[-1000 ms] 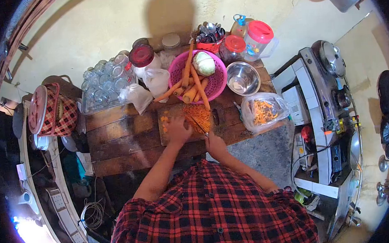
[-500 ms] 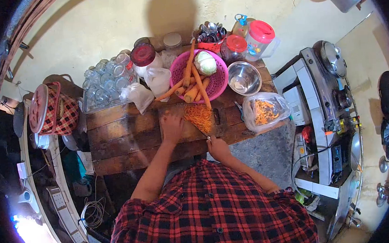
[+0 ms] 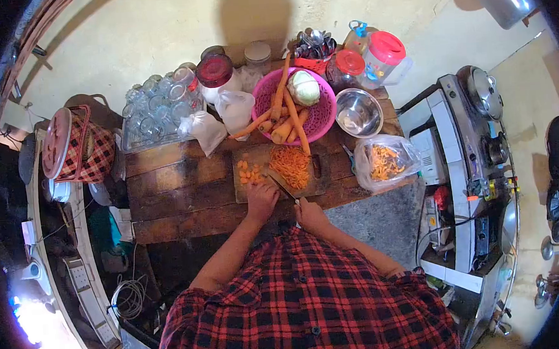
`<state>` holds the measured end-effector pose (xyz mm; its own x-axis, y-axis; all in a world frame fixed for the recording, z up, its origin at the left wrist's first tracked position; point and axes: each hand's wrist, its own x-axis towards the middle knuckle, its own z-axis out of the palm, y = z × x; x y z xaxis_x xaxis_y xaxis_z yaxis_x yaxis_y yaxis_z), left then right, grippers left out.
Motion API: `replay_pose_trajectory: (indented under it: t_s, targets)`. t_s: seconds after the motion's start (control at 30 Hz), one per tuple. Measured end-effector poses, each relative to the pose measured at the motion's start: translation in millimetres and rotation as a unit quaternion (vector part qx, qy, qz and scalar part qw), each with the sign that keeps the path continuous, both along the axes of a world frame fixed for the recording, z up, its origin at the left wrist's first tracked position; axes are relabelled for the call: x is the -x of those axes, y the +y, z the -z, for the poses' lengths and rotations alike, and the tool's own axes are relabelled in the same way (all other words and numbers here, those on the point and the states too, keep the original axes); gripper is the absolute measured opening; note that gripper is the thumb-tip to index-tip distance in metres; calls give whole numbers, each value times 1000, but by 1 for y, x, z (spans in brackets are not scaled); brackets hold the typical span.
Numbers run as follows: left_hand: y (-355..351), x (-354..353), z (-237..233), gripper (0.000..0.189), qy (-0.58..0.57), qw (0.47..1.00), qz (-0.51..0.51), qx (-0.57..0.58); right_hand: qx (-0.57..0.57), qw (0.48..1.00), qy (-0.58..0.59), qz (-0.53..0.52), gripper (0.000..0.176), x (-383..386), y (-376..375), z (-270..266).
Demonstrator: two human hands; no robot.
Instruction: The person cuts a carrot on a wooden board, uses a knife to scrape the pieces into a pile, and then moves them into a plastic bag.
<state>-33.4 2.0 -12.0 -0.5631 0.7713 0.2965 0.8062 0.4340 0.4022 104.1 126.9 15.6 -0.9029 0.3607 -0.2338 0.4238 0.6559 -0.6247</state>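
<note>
My right hand (image 3: pixel 311 216) grips a knife (image 3: pixel 283 186) by its handle, the blade slanting up-left over the wooden cutting board (image 3: pixel 259 153). My left hand (image 3: pixel 263 200) is at the board's front edge beside the blade, fingers bent together over something too small to make out. Orange carrot pieces (image 3: pixel 248 172) lie on the board's left part, just beyond my left fingers. A pile of thin carrot shreds (image 3: pixel 290 167) covers the middle, right of the blade. Behind the board, a pink basket (image 3: pixel 327 117) holds whole carrots (image 3: pixel 282 133) and a pale cabbage (image 3: pixel 303 88).
A steel bowl (image 3: pixel 359 112) and a clear bag of carrot pieces (image 3: pixel 387 161) are to the right. Glass cups (image 3: pixel 154 112), tied plastic bags (image 3: pixel 205 133) and lidded jars (image 3: pixel 214 72) stand at the back left. A stove (image 3: pixel 460 118) is at the far right.
My left hand has moved toward the front edge and nearer the knife, exposing the carrot pieces on the left. The knife blade now shows more to the left. The view has shifted slightly.
</note>
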Motion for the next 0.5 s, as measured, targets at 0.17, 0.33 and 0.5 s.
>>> replay_pose_trajectory:
  t_s: [0.17, 0.33, 0.5]
  targets:
    - [2, -4, -11, 12, 48, 999, -17, 0, 2, 999, -32, 10, 28, 4, -3, 2]
    - [5, -3, -5, 11, 61, 998, -17, -19, -16, 998, -63, 15, 28, 16, -5, 4]
    - [27, 1, -6, 15, 67, 998, -18, -1, -26, 998, -8, 50, 29, 10, 7, -5]
